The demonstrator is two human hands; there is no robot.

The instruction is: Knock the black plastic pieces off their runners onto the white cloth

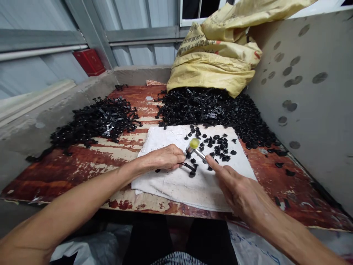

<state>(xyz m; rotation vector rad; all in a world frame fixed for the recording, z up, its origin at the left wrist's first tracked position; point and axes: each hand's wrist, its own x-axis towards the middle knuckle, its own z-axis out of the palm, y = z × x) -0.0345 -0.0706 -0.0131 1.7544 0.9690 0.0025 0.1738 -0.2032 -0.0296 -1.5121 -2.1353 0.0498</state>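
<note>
Over the white cloth (171,184), my left hand (168,157) pinches one end of a thin black strip-like part (188,166). Small black round caps sit at the strip's free end. In my right hand (228,180) is a small hammer (194,144) with a metal shaft and a yellow-faced head, the index finger stretched along the shaft. The hammer head is just above and beside my left fingertips; whether it touches anything there I cannot tell. Loose black round caps (219,145) with short stems lie scattered on the cloth beyond the hammer.
A heap of joined black parts (96,119) lies at the left of the worn red-brown table (132,141). A larger black heap (198,108) spills from a yellow woven sack (215,62) at the back. A spotted panel (306,92) borders the right side. A red box (88,62) stands back left.
</note>
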